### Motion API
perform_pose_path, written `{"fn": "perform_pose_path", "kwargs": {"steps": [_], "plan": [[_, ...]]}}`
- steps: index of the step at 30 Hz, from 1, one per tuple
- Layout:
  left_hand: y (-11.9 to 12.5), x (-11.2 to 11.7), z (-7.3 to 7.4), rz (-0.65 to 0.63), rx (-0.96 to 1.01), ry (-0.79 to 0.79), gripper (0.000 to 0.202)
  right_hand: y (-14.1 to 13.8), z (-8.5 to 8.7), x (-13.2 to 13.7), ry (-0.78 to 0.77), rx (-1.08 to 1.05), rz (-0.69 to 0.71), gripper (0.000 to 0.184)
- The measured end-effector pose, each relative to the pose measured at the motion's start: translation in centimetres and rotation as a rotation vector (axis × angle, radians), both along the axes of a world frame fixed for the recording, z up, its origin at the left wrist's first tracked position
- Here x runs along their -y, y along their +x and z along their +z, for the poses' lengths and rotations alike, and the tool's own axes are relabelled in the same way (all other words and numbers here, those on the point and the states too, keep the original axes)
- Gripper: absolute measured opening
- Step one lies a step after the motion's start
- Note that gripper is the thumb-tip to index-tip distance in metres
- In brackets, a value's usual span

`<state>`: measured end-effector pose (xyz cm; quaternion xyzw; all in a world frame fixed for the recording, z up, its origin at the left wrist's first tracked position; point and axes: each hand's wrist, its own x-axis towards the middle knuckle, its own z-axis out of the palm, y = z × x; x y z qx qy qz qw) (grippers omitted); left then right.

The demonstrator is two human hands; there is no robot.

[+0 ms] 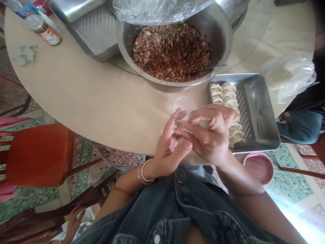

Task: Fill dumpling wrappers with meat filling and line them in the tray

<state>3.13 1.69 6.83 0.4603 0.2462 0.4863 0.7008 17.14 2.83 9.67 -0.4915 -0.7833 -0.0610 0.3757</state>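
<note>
My left hand [169,144] and my right hand [209,134] meet above the near edge of the round table [83,98]. Both are closed, pinching a small dumpling [174,128] between their fingertips; most of it is hidden by the fingers. Just beyond them a round dumpling wrapper [186,103] lies flat on the table. A big steel bowl [220,34] of minced meat filling [171,52] stands behind it. To the right a steel tray [256,112] holds a row of folded dumplings [227,96].
A second steel tray [98,32] and a sauce jar [45,30] sit at the far left of the table. A plastic bag [289,78] lies at the right edge. An orange chair [38,154] stands at left, a pink bucket [259,166] on the floor at right. Another person's hand [73,220] shows bottom left.
</note>
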Motion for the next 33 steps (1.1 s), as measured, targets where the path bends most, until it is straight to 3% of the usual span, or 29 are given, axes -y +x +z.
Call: {"fn": "perform_pose_path", "kwargs": {"steps": [5,10,13,15,19,22,27,30,33], "plan": [[-0.4,-0.5,-0.1,0.022,-0.048,0.006,0.046,0.2,0.2,-0.1,0.026,-0.01,-0.016,0.013],[-1.0,-1.1,-0.1,-0.049,-0.057,0.019,0.044,0.8,0.1,-0.6,-0.006,0.033,-0.023,0.034],[-1.3,-1.2,-0.1,-0.114,-0.061,-0.037,0.06,1.0,0.0,-0.8,-0.046,-0.016,0.045,0.026],[-1.6,-1.3,-0.2,-0.093,-0.102,-0.034,0.065,0.9,0.0,-0.8,-0.058,-0.079,0.089,0.017],[-2.0,-1.6,-0.3,-0.025,-0.28,0.064,0.048,0.6,0.4,-0.8,-0.082,-0.112,0.137,0.013],[-2.5,-1.7,-0.3,-0.052,-0.301,0.069,0.039,0.7,0.6,-0.9,-0.108,-0.122,0.147,0.013],[-2.9,-1.8,-0.4,-0.049,-0.366,0.167,0.039,0.6,1.3,-0.9,-0.161,-0.103,0.176,0.024],[-2.7,-1.8,-0.5,-0.007,-0.395,0.2,0.043,0.1,1.5,-0.8,-0.135,-0.106,0.218,0.013],[-2.2,-1.8,-0.4,0.03,-0.424,0.27,0.033,-0.3,1.4,-0.7,-0.079,-0.117,0.226,0.008]]}}
